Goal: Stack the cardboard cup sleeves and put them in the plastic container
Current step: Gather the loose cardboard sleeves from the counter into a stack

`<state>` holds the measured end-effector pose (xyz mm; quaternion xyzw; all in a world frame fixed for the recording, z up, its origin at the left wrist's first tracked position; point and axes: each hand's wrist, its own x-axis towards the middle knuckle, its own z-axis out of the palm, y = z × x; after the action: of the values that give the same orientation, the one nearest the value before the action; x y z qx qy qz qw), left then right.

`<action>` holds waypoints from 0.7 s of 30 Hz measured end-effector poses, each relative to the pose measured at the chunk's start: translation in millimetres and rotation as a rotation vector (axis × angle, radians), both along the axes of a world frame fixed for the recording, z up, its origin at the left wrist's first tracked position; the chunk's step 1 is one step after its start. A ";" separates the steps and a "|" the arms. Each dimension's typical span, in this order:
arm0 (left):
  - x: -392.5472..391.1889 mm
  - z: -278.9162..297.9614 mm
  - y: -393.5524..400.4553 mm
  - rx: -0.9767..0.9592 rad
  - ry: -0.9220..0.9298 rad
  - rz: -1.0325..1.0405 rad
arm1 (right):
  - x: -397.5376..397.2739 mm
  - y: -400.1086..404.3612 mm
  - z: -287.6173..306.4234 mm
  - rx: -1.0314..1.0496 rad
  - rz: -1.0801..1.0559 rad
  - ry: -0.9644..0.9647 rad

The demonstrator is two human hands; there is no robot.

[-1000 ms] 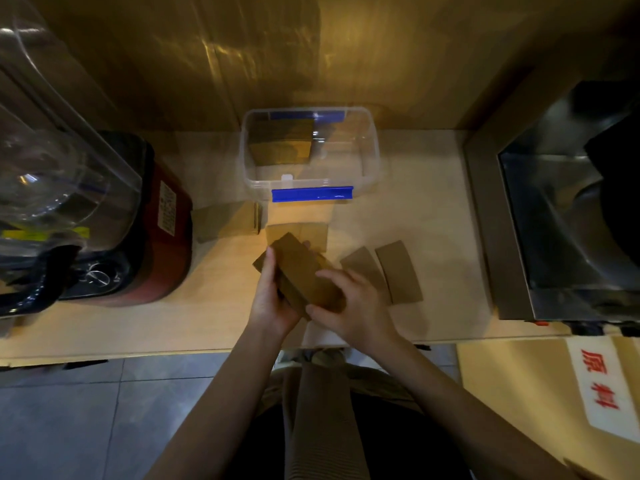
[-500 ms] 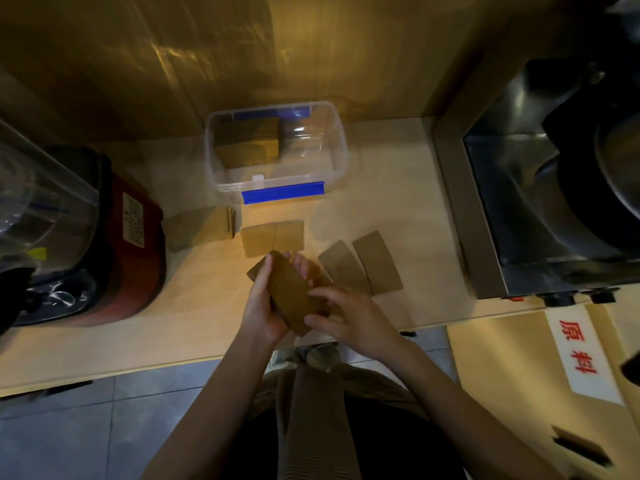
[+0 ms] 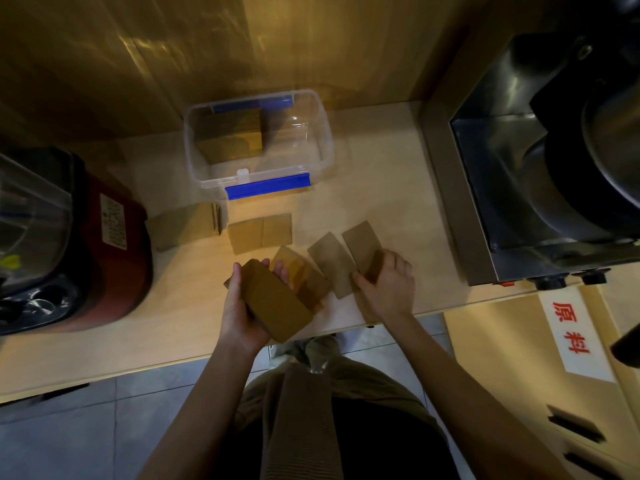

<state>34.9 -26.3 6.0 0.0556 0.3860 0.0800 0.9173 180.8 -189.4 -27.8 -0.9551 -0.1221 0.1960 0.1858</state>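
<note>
My left hand [image 3: 239, 306] holds a stack of flat brown cardboard sleeves [image 3: 277, 306] just above the counter's front edge. My right hand [image 3: 388, 285] lies on the near end of the rightmost loose sleeve [image 3: 362, 245], fingers curled around it. Another loose sleeve [image 3: 329, 265] lies beside it, and more sleeves [image 3: 301, 275] lie partly under the held stack. A pair of sleeves [image 3: 259, 233] and a small pile [image 3: 187, 226] lie nearer the clear plastic container [image 3: 320, 133], which has blue clips and a stack of sleeves [image 3: 230, 140] inside at its left.
A red and black blender base [image 3: 104, 244] with a clear jug stands at the left. A steel machine [image 3: 519, 185] fills the right side. A wooden wall rises behind the container. A cardboard box with a red-lettered label [image 3: 571, 334] sits lower right.
My right hand has let go of the stack and moved right onto the rightmost loose sleeve. The left hand now holds the stack alone. The camera view has shifted.
</note>
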 end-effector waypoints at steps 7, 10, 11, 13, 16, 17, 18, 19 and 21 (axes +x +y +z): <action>-10.6 -3.1 -0.8 0.013 -0.025 0.011 | 1.6 -8.6 -8.9 -0.086 0.038 -0.031; -13.2 -2.4 -0.7 0.025 -0.025 0.010 | 6.7 -10.2 -8.3 -0.072 0.055 -0.022; -13.9 -2.0 -0.5 0.037 -0.024 0.006 | 8.9 -8.9 -6.2 -0.047 0.023 0.005; -15.8 -2.0 0.3 0.053 -0.022 0.004 | 13.2 -3.5 2.7 0.069 -0.099 0.082; -19.6 -3.2 2.4 0.052 -0.031 0.022 | 8.3 10.3 24.8 0.265 -0.159 0.134; -21.0 -3.0 2.9 0.048 -0.034 0.032 | 2.0 16.3 34.0 0.323 -0.141 0.157; -22.6 -3.0 3.3 0.045 -0.039 0.042 | -5.9 23.0 43.9 0.381 -0.117 0.188; -23.6 -2.5 3.6 0.043 -0.045 0.050 | -14.9 29.3 53.4 0.435 -0.089 0.222; -24.8 -1.2 4.2 0.058 -0.067 0.063 | -34.0 40.9 70.0 0.519 -0.013 0.283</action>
<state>10.1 -22.1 4.8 0.0671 0.3540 0.1220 0.9248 146.8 -148.5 42.2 -0.8396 -0.1347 0.2882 0.4404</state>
